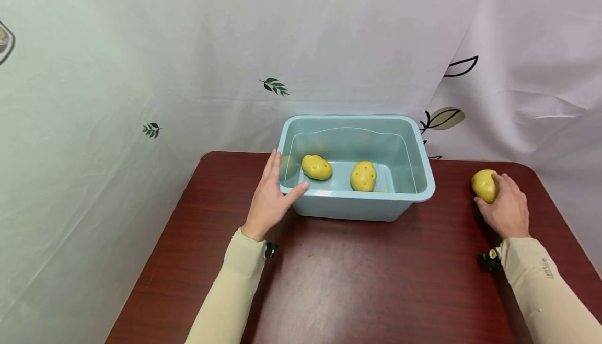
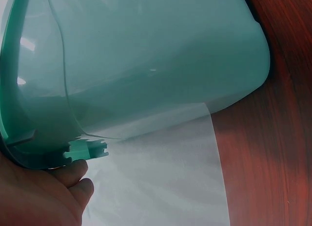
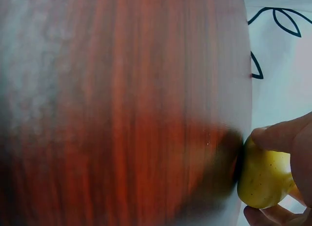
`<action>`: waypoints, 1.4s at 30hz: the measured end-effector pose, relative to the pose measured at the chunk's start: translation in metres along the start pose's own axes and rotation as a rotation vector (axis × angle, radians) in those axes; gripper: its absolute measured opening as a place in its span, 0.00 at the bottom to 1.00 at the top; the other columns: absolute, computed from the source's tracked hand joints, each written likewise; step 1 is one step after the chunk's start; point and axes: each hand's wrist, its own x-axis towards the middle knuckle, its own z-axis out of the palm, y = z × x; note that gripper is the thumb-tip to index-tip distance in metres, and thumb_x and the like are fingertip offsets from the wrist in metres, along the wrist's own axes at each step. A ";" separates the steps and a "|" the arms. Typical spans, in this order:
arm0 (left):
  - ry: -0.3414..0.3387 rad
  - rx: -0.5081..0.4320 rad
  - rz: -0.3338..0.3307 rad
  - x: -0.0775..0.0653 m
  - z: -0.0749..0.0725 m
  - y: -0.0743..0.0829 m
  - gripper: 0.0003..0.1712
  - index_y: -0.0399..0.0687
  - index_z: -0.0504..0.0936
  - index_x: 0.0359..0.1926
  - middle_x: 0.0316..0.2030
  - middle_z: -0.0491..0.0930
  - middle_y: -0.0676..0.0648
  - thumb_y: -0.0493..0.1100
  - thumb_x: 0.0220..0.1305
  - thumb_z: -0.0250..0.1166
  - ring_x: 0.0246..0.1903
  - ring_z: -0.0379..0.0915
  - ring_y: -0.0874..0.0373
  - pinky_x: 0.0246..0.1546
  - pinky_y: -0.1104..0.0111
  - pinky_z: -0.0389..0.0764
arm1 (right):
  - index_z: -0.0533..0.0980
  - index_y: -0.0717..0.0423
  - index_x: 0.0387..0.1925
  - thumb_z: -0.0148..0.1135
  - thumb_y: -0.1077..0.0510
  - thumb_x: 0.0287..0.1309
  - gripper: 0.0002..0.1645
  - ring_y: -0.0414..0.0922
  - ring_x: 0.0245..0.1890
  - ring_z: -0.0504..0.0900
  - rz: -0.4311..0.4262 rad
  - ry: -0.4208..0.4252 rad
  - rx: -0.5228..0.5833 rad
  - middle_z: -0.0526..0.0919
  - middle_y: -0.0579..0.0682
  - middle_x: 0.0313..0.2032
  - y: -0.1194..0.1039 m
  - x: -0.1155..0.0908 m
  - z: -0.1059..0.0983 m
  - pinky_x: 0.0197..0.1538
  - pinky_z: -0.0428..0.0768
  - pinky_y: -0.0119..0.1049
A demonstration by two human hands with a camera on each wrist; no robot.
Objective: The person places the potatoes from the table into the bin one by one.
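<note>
At the table's right side, my right hand (image 1: 510, 210) grips a yellow potato (image 1: 484, 185). In the right wrist view, the thumb lies on one side of this potato (image 3: 263, 179) and fingers on the other. My left hand (image 1: 270, 200) rests at the near left corner of a light blue plastic bin (image 1: 348, 195), fingers fairly straight along its left side and thumb over the front rim. The left wrist view shows fingertips (image 2: 80, 182) right at the bin's rim. Inside the bin lie a potato on the left (image 1: 317, 167) and another potato near the middle (image 1: 363, 176).
The dark red-brown wooden table (image 1: 357, 276) has rounded back corners. A pale cloth with leaf prints (image 1: 352, 41) hangs behind it and along the left. The bin stands near the back edge, between the two hands.
</note>
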 end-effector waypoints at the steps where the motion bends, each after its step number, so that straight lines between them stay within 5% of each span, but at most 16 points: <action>1: 0.000 -0.001 0.000 0.000 0.000 0.000 0.60 0.43 0.48 0.80 0.80 0.42 0.51 0.70 0.61 0.64 0.77 0.45 0.55 0.71 0.52 0.58 | 0.57 0.72 0.72 0.64 0.62 0.58 0.45 0.79 0.64 0.56 -0.003 0.003 -0.002 0.54 0.74 0.72 0.000 0.000 0.000 0.63 0.56 0.71; 42: 0.014 0.001 0.012 0.001 0.001 -0.002 0.60 0.44 0.49 0.80 0.79 0.43 0.52 0.73 0.61 0.63 0.76 0.46 0.55 0.71 0.51 0.58 | 0.55 0.66 0.75 0.58 0.59 0.65 0.42 0.71 0.70 0.57 -0.014 0.042 0.024 0.55 0.69 0.74 -0.007 -0.004 -0.009 0.62 0.59 0.70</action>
